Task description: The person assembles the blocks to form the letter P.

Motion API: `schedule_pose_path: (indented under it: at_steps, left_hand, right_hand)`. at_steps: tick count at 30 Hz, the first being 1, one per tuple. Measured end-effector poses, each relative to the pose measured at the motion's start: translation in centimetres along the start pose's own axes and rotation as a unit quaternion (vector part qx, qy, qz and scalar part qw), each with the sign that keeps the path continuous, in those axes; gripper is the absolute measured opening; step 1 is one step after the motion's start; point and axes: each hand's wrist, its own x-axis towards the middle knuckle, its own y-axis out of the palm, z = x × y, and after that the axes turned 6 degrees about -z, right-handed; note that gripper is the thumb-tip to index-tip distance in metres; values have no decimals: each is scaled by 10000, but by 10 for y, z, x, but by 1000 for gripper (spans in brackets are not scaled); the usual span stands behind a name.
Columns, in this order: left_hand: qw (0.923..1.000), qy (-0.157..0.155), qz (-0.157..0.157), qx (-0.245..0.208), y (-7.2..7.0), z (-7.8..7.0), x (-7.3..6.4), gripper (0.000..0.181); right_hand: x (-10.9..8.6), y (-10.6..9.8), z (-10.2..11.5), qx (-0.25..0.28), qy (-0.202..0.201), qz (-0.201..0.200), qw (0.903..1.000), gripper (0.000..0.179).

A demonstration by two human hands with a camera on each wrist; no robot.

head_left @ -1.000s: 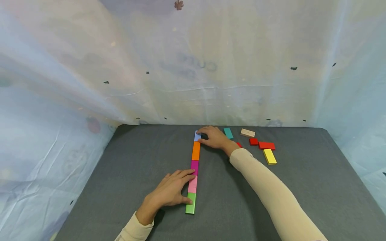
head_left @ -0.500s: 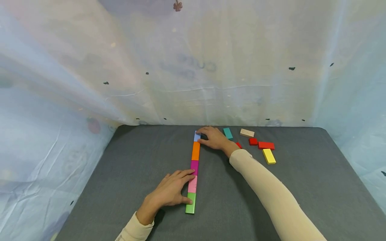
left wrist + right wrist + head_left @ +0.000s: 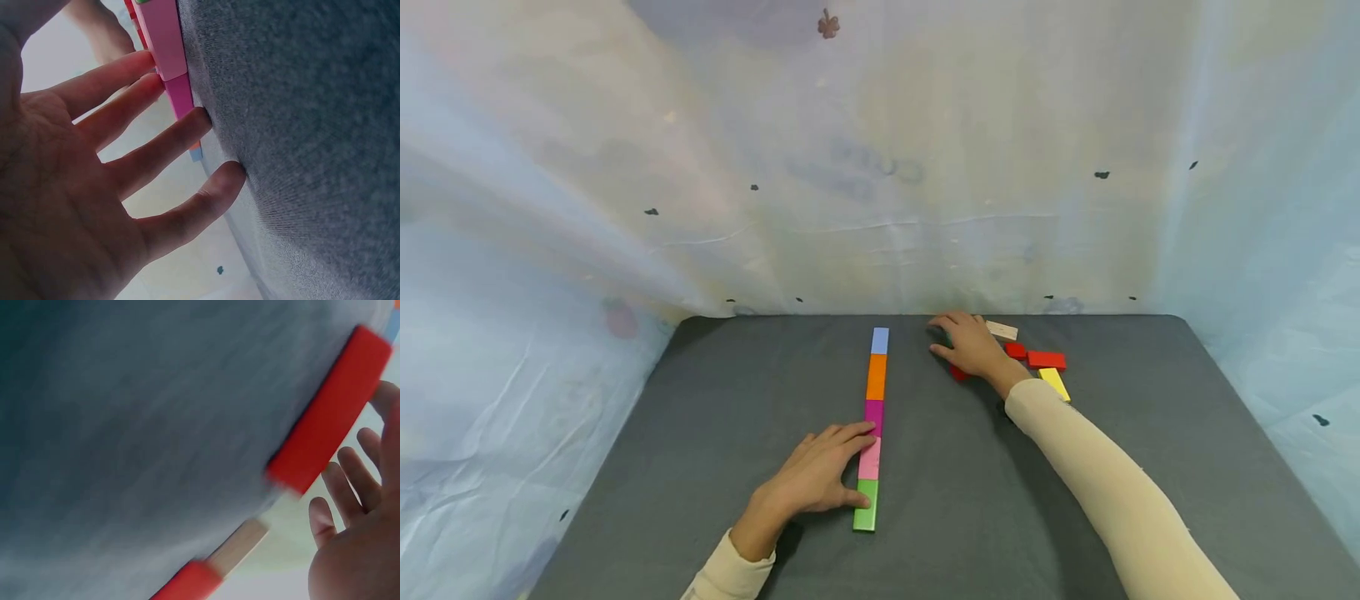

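A straight row of flat blocks runs away from me in the head view: green [image 3: 865, 518], pink [image 3: 868, 463], magenta [image 3: 873, 412], orange [image 3: 876, 377] and light blue [image 3: 880, 340]. My left hand [image 3: 808, 475] lies along its left side, fingers spread, two fingertips at the magenta and pink blocks and the thumb on the green one. To the right of the row's far end, my right hand [image 3: 972, 343] reaches over a teal block [image 3: 948, 339], mostly hidden under the fingers. A red block [image 3: 958, 373] shows beneath its palm side; in the right wrist view the fingers are extended behind it.
Right of that hand lie a plain wooden block [image 3: 1002, 331], a small red block [image 3: 1015, 351], a longer red block [image 3: 1047, 360] and a yellow block [image 3: 1054, 383], partly behind the sleeve. A grey cloth surface [image 3: 737, 400] meets a pale hanging sheet [image 3: 880, 167] at the back.
My right hand has left the light blue block and moved right to the teal block. The left hand stays at the row. The head view has shifted slightly to the right.
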Motion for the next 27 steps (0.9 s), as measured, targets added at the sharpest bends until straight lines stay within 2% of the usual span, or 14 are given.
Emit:
schedule_pose_path:
  at_steps: [7,15,27]
  left_hand:
    - [10000,-45,-9,-5,-2,1,2,87]
    - [9999,-71,101,-44,0,1,-2,88]
    - [9998,-158,115,-64,-1,2,1,88]
  right_hand:
    - [-11,-8,-23,222,303,-248,9990,53]
    - [-19,-8,-23,83,542,-223,9982,53]
    - [-15,-6,-21,-83,553,-207,9982,50]
